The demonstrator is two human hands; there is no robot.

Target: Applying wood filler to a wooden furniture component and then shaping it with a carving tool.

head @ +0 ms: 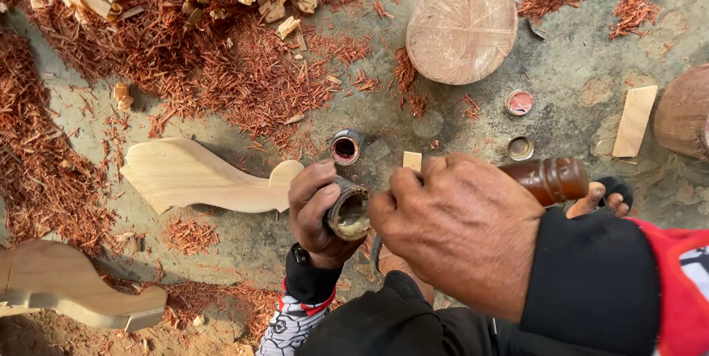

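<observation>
The left hand is wrapped around a small dark cylindrical container, its open mouth turned toward the right and showing a pale, yellowish inside. The fingers close around the container's body, so this hand is holding it firmly above the ground. The right hand is closed in a fist around a glossy dark brown turned wooden handle, whose ribbed end sticks out to the right; the knuckles sit just beside the container's mouth, and whatever the tool's working end is stays hidden behind the fingers.

Below both hands lies a grey concrete floor, strewn with reddish-brown wood shavings that pile thickly toward the upper left. Just beyond the left hand stands a small open dark tin with a reddish inside. A pale carved wooden piece with a curved, scalloped outline lies to the left, near the left hand, and a second similar pale wooden piece lies at the lower left. A round wooden block stands further off at the top, with a small round red lid and a small round brass-coloured lid near it. A flat pale wooden slat rests at the right.
</observation>
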